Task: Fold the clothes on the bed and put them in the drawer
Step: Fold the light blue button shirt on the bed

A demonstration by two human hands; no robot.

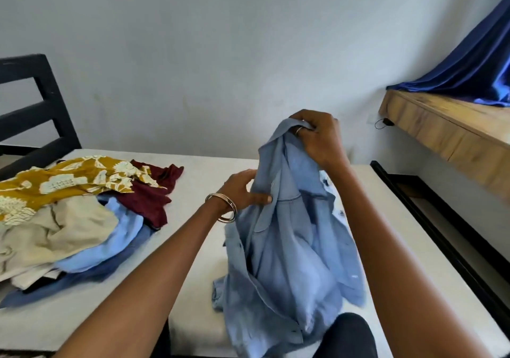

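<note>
1. Our right hand (317,134) grips the light blue shirt (287,247) by what seems its collar.
2. Our left hand (242,189) pinches the shirt's side.
3. The shirt's hem rests near the bed (193,288)'s near edge.
4. The clothes pile (77,214) lies toward the bed's left edge.

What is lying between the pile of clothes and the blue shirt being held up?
Only bare mattress, crossed lower down by the left forearm, in the head view.

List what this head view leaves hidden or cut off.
- Drawer: none visible in the head view.
- Pile of clothes: cut by the left edge; lower garments covered by upper ones.
- Light blue shirt: bunched, its hem hidden behind a dark knee.
- Right hand: fingertips buried in the collar.
</note>
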